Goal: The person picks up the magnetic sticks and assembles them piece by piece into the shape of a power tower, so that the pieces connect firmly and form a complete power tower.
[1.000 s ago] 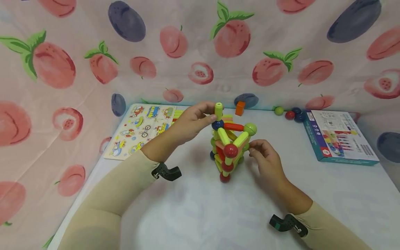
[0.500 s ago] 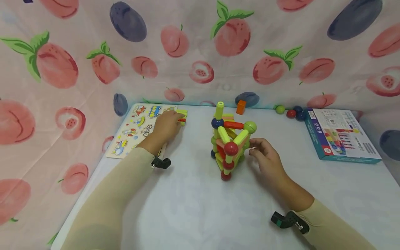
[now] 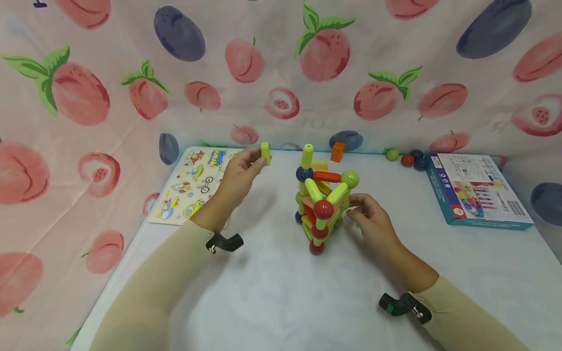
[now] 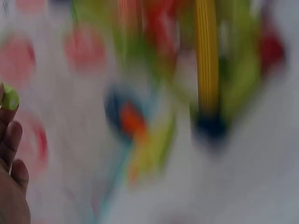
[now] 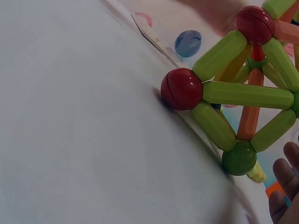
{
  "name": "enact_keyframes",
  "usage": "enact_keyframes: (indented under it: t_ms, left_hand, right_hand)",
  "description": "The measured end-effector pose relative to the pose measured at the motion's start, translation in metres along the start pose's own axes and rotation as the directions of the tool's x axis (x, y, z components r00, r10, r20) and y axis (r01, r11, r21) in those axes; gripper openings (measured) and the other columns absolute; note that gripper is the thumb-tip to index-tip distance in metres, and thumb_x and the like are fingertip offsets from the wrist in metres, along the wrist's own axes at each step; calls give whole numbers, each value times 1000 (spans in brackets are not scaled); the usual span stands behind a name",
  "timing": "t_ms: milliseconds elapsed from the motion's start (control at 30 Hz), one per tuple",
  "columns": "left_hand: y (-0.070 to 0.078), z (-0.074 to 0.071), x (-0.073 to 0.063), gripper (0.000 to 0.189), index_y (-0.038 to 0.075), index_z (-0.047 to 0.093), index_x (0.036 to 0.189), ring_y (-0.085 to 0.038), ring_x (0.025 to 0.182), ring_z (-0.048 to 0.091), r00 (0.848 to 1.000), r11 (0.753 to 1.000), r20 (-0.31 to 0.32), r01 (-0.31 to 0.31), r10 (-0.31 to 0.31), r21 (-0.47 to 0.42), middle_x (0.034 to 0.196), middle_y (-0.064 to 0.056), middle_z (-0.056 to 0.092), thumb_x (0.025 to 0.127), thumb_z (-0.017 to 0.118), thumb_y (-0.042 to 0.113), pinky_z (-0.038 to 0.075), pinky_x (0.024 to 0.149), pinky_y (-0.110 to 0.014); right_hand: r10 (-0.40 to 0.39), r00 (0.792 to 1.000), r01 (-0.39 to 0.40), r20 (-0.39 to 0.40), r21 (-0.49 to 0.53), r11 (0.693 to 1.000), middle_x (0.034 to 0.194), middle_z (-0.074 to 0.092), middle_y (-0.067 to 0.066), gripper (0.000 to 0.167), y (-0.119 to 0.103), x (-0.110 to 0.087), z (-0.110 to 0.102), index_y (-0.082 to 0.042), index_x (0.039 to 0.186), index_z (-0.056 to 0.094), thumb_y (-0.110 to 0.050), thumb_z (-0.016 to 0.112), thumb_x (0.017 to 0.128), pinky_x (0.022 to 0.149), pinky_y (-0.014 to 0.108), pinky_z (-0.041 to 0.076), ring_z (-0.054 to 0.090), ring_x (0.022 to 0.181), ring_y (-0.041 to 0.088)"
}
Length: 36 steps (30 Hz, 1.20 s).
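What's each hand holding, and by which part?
The left hand pinches a yellow-green stick below its top end. Whether the right hand grips the structure, I can't tell.

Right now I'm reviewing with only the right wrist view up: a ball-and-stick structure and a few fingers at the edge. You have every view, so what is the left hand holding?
Observer: In the head view, the left hand pinches a loose yellow-green stick.

Operator: My view crops the top of the ball-and-stick structure. Does anything stick up there?

Observer: Yes, a second yellow-green stick stands upright on a dark blue ball at the far left corner.

Operator: And off to the far right?

Observer: A printed box lies flat there, with four loose balls by its far left corner.
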<state>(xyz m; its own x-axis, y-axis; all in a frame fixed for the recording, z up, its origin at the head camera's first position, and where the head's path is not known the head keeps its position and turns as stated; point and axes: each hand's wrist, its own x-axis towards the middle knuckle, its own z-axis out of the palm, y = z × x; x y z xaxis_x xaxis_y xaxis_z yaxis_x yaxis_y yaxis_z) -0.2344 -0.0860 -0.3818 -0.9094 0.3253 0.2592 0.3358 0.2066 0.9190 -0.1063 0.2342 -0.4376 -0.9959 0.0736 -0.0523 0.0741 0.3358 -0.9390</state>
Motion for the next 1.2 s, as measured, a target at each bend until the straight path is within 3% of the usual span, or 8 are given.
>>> enact_keyframes:
  t_ms: [100, 200, 300, 567, 833, 967, 1100, 1200]
  left_hand:
    - [53, 25, -25, 32, -6, 63, 138, -25, 111, 63, 990, 954, 79, -91, 119, -286, 120, -14, 68, 107, 62, 4, 53, 101, -39]
    - [89, 47, -46, 30, 1, 66, 136, -20, 104, 63, 966, 968, 199, -121, 166, -221, 117, -6, 70, 107, 65, 8, 55, 89, -32]
    - [102, 59, -58, 30, 11, 68, 137, -16, 105, 62, 957, 990, 261, -107, 127, -90, 121, 4, 72, 107, 68, 17, 53, 85, -33]
    - [96, 70, -70, 40, 15, 66, 141, -15, 102, 62, 961, 982, 207, -189, 181, 21, 113, 7, 67, 102, 76, 20, 54, 86, -38]
    - [82, 68, -73, 28, 11, 73, 114, -18, 98, 64, 927, 905, 144, -371, 346, 207, 111, 4, 69, 92, 85, 23, 56, 82, -28]
    - [69, 51, -69, 24, 11, 75, 117, -14, 99, 63, 945, 919, 70, -328, 321, 216, 112, 5, 72, 94, 76, 19, 54, 84, -35]
    - [57, 40, -59, 29, 12, 74, 127, -14, 105, 64, 977, 963, -17, -208, 214, 171, 119, 3, 73, 99, 67, 15, 50, 86, -41]
    - [52, 37, -48, 33, 11, 72, 135, -17, 111, 64, 995, 993, -7, -103, 104, 49, 123, -2, 71, 103, 63, 14, 51, 93, -43]
  right_hand:
    - [4, 1000, -4, 3, 6, 1000, 137, 59, 10, 36, 1, 0, 1, -7, 141, 55, -17, 57, 107, 90, 37, 53, 57, 113, 26]
    - [1, 1000, -1, 4, 18, 1000, 137, 60, 10, 35, 2, 0, 1, -7, 141, 56, -17, 57, 107, 90, 35, 53, 56, 114, 26]
    - [8, 1000, -9, 8, 30, 1000, 138, 60, 10, 36, 0, -1, 1, -7, 141, 56, -17, 58, 107, 90, 33, 52, 56, 114, 25]
    - [-66, 997, 63, 49, 59, 996, 143, 57, 12, 41, -3, -2, 0, -6, 148, 52, -14, 57, 107, 96, 26, 50, 55, 123, 27]
    - [-138, 990, 139, -22, 12, 990, 129, 64, 11, 34, -6, -13, 1, -4, 140, 59, -14, 62, 107, 96, 23, 48, 57, 115, 21]
    - [-177, 984, 179, -26, 104, 978, 116, 63, 10, 30, -3, -30, 9, 4, 130, 59, 1, 65, 101, 82, 20, 53, 61, 99, 17]
    - [-189, 982, 188, -8, 154, 970, 111, 68, 9, 24, -7, -51, 28, 2, 123, 66, 3, 69, 99, 73, 24, 55, 63, 89, 17]
    - [-167, 985, 157, 41, 190, 969, 117, 71, 15, 26, -15, -67, 46, -1, 125, 70, 1, 69, 100, 73, 26, 56, 66, 88, 18]
